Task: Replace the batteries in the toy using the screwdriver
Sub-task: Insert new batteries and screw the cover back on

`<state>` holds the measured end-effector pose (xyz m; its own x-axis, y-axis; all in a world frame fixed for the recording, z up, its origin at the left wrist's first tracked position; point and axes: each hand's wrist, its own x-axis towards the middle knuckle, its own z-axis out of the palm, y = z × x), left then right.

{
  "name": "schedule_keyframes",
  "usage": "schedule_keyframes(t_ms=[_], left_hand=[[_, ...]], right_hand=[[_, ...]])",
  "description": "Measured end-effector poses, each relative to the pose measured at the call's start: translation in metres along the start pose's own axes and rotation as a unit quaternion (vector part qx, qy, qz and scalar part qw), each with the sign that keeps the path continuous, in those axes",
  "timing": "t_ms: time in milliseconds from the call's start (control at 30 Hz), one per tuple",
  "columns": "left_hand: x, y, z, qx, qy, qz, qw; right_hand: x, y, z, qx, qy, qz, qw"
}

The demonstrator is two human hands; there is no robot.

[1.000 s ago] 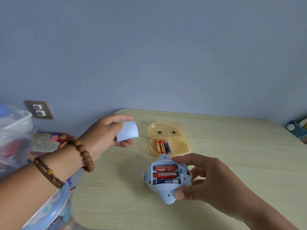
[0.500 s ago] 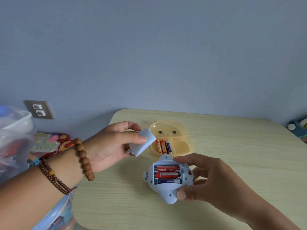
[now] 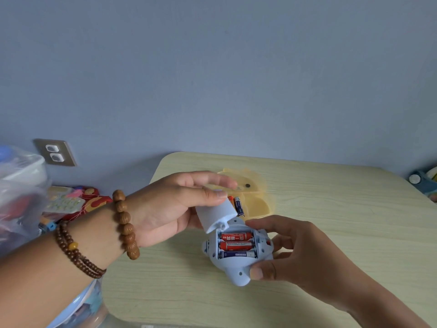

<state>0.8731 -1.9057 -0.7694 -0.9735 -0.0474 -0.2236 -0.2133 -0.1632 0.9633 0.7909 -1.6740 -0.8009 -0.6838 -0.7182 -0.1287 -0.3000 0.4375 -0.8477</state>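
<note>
A pale blue toy (image 3: 236,268) lies belly up above the table, gripped by my right hand (image 3: 295,254) from the right. Its open compartment holds three batteries (image 3: 236,246), two red and one dark blue. My left hand (image 3: 170,209) pinches the pale blue battery cover (image 3: 216,215), whose lower edge touches the top rim of the compartment. Behind it a yellow bear-shaped case (image 3: 257,202) stands open on the table with spare batteries (image 3: 237,204) inside. No screwdriver is in sight.
The light wooden table (image 3: 331,209) ends at a rounded corner on the left. Off its left edge sit a clear plastic bin (image 3: 21,185) and colourful toys (image 3: 78,202). A wall socket (image 3: 54,152) is on the blue wall. More toys (image 3: 425,181) lie at far right.
My left hand has carried the battery cover rightward and down, from left of the yellow case to the top of the toy's open compartment. My right hand keeps holding the toy still.
</note>
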Motion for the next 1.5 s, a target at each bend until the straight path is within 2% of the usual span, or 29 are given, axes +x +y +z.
schedule_keyframes(t_ms=[133,300,400,600,767,833,933,1133,1200,1267,1367,1500], left_hand=[[0.002,-0.001,0.001,-0.049,-0.031,-0.009,0.998],[0.001,-0.005,-0.003,-0.017,-0.089,-0.012,0.996],[-0.001,-0.007,-0.001,0.013,-0.104,0.013,0.994],[0.005,-0.012,0.009,0.184,0.016,0.073,0.980],[0.004,-0.013,0.007,0.222,-0.010,0.076,0.972],[0.002,-0.011,0.011,0.287,0.030,0.099,0.952],[-0.003,-0.008,0.019,0.424,0.088,0.139,0.891],[-0.005,-0.006,0.028,0.574,0.060,0.138,0.805],[-0.006,-0.006,0.030,0.596,0.051,0.145,0.788],[-0.007,-0.005,0.030,0.575,0.052,0.152,0.803],[-0.007,-0.003,0.030,0.494,0.060,0.166,0.851],[-0.007,-0.007,0.032,0.447,0.071,0.190,0.871]], right_hand=[[-0.001,0.001,0.000,0.006,-0.002,-0.002,1.000],[0.000,0.002,0.000,0.005,-0.003,-0.004,1.000],[0.000,0.001,0.000,0.007,-0.005,-0.009,1.000],[0.001,0.004,-0.001,0.011,0.000,-0.003,1.000],[0.002,0.006,0.000,0.018,0.001,-0.001,1.000],[0.001,0.005,-0.001,0.019,-0.002,-0.002,1.000],[0.001,0.003,-0.002,0.018,-0.007,-0.008,1.000],[0.002,0.005,0.000,0.017,-0.001,-0.011,1.000],[0.002,0.004,0.000,0.014,-0.003,-0.014,1.000],[0.002,0.004,0.000,0.009,-0.007,-0.019,1.000],[0.002,0.004,0.000,-0.003,-0.007,-0.020,1.000],[0.003,0.004,0.000,-0.003,-0.005,-0.021,1.000]])
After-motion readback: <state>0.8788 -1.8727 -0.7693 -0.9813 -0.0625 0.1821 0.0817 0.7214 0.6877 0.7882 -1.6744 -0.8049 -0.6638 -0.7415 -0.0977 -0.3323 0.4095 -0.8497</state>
